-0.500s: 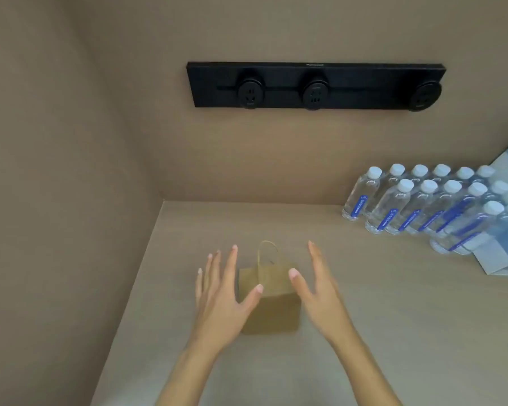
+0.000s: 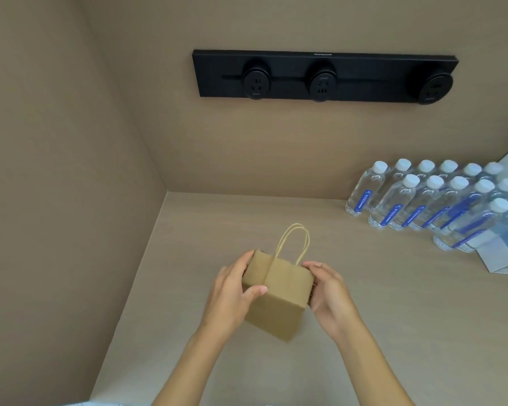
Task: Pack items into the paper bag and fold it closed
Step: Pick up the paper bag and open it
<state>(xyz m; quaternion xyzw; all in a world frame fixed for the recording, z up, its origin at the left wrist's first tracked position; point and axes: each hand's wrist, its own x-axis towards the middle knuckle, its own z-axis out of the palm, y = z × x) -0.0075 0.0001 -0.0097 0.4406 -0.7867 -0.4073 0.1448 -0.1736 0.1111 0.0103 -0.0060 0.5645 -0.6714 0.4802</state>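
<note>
Beige counter (image 2: pixel 364 317) carries a small kraft paper bag (image 2: pixel 279 300), clasped at its sides by left hand (image 2: pixel 232 294) and right hand (image 2: pixel 329 291), fingers curled. Light, crushable paper; grip gently near the top fold. Beyond stand water bottles (image 2: pixel 423 200).

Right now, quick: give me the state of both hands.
Left hand: closed on the left side of the paper bag, thumb across its front.
Right hand: closed on the bag's right side.

Beige countertop (image 2: pixel 379 303) carries paper bag (image 2: pixel 279 300), water bottles (image 2: pixel 440 200), pale box (image 2: pixel 502 256)
</note>
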